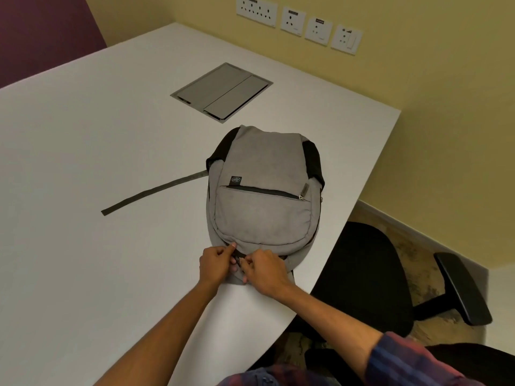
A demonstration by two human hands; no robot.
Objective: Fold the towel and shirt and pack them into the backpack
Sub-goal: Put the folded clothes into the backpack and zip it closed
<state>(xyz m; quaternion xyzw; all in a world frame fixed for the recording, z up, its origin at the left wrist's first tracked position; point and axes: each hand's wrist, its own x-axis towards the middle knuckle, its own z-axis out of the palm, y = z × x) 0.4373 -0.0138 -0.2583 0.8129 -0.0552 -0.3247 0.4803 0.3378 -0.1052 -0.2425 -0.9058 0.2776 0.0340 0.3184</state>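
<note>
A grey backpack (264, 190) with black side panels lies flat on the white table (83, 162), its top end toward me and its front pocket zip shut. My left hand (216, 263) pinches the fabric at the near end of the backpack. My right hand (266, 270) pinches what looks like a zipper pull right beside it. No towel or shirt is in view. A dark strap (150, 193) trails from the bag to the left across the table.
A grey cable hatch (223, 91) is set into the table behind the bag. Wall sockets (298, 22) line the yellow wall. A black office chair (370, 274) stands at the table's right edge, with its armrest (462, 288) further right.
</note>
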